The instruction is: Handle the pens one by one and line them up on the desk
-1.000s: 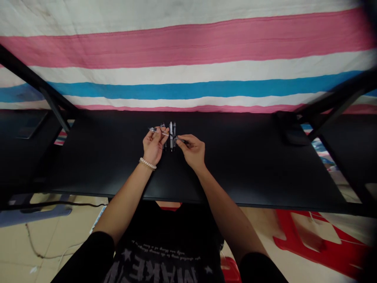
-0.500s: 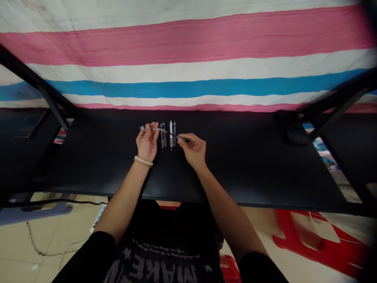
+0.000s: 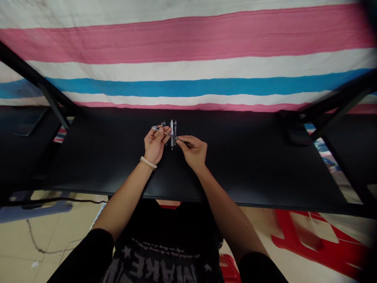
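Observation:
My left hand (image 3: 153, 148) pinches the clear upper barrel (image 3: 155, 128) of a pen between thumb and fingers. In the fingers of my right hand (image 3: 194, 152) is the dark lower part (image 3: 186, 143) of a pen. A thin refill (image 3: 170, 135) spans the short gap between both hands, running into the barrel side. Beneath them, a white pen (image 3: 172, 143) and a dark clear-bodied pen (image 3: 176, 127) lie side by side on the black table. More dark pens (image 3: 163, 123) are partly hidden behind my left hand.
The black table (image 3: 250, 165) stretches out on both sides. A striped cloth (image 3: 188, 70) hangs along its far edge. Black metal posts (image 3: 53, 100) stand at the ends, with a dark object (image 3: 294, 127) at the far right. Red plastic stools (image 3: 312, 243) are on the floor.
My left hand has moved right with the clear barrel, so more of the refill is covered and the gap between my hands is shorter. My right hand has barely moved.

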The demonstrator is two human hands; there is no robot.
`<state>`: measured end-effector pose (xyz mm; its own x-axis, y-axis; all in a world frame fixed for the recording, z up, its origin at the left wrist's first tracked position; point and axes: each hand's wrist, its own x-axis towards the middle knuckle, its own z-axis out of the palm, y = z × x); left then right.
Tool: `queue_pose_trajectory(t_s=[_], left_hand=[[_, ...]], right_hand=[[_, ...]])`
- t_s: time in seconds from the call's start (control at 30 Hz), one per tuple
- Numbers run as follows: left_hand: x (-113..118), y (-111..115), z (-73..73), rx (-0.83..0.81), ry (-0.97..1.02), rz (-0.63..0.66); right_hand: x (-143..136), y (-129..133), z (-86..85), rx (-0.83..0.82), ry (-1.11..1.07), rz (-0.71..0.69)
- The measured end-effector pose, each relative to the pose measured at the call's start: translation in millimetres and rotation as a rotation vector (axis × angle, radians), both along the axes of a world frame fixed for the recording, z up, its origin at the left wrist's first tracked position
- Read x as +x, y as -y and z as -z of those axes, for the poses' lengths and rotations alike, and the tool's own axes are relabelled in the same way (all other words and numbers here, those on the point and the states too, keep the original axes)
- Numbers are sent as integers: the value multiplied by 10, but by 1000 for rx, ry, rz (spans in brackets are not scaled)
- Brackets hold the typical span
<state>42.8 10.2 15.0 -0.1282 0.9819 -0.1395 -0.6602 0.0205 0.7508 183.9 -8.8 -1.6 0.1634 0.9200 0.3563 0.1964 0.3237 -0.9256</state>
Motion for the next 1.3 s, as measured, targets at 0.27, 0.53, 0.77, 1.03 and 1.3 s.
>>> queue_pose_trajectory(t_s=[0.27, 0.53, 0.77, 1.03, 1.3], left_hand=[[30, 20, -1, -10, 9, 55], [-18, -30, 20, -23, 21, -24], [-17, -23, 1, 5, 25, -19], [-34, -20, 11, 5, 7, 5], [-151, -38, -161, -17, 105, 122]], right_hand=[[-34, 3, -21, -214, -134, -80], [-28, -35, -15, -248, -159, -171], [-9, -23, -35, -312, -185, -198], [13, -18, -47, -333, -201, -233], [34, -20, -91, -262, -149, -275]])
